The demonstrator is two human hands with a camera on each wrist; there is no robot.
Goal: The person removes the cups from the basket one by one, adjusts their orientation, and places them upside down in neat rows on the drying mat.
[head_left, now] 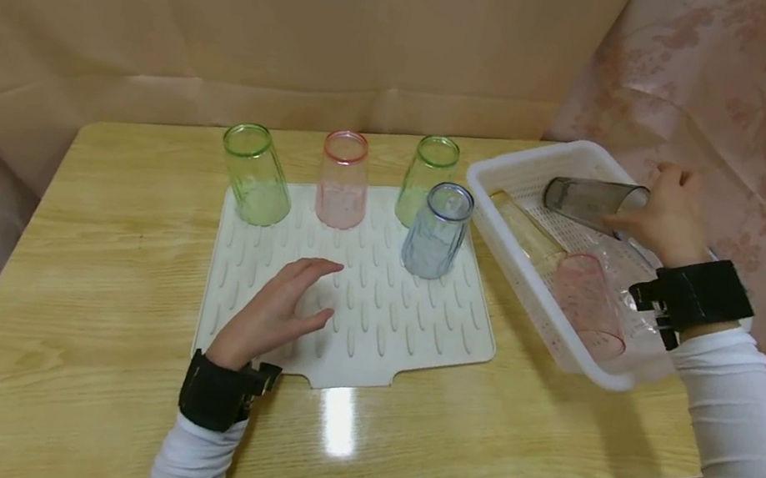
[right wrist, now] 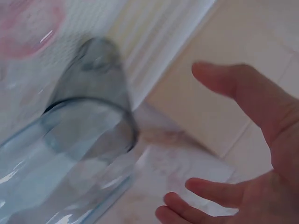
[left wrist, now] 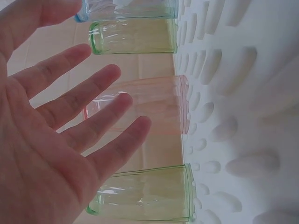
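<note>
My right hand is over the white basket, fingers spread beside the mouth of a dark grey glass lying on its side. In the right wrist view a gap shows between that hand and the grey glass; a clear bluish glass lies in the foreground. Over the white drying mat, my left hand hovers with fingers apart and holds nothing. Upside down on the mat stand a green glass, a pink one, a second green one and a blue one.
A yellow glass and a pink glass lie in the basket by some clear plastic wrap. The wooden table extends left of the mat. Beige cloth hangs behind it.
</note>
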